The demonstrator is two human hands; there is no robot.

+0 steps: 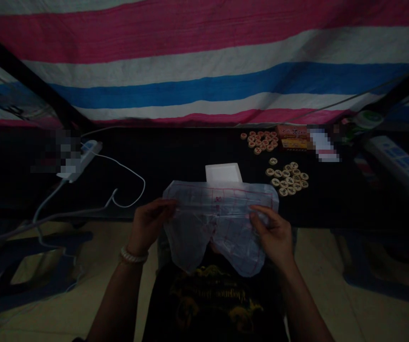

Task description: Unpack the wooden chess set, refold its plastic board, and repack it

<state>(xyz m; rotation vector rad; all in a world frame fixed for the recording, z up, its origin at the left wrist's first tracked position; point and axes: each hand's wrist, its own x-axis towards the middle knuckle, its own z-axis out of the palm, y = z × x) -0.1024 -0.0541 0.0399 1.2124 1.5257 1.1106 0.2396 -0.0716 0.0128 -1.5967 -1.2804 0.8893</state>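
Both my hands hold up a crumpled, translucent plastic sheet (222, 223) printed with a red grid, which looks like a Chinese chess board. My left hand (150, 225) pinches its near left part, and a pale beaded bracelet (133, 255) circles that wrist. My right hand (271, 235) grips the sheet's right side. The lower part of the sheet sags toward my dark printed shirt (214, 299). Just beyond the sheet's top edge lies a white foam block (223, 173), partly hidden by the sheet.
On the black table (175, 156), round wooden chess pieces lie in one cluster (289, 179) and another (259, 141), near a printed box (291, 137). Power strips (81, 159) (400, 164) and white cables lie at both sides. A striped tarpaulin (204, 80) hangs behind.
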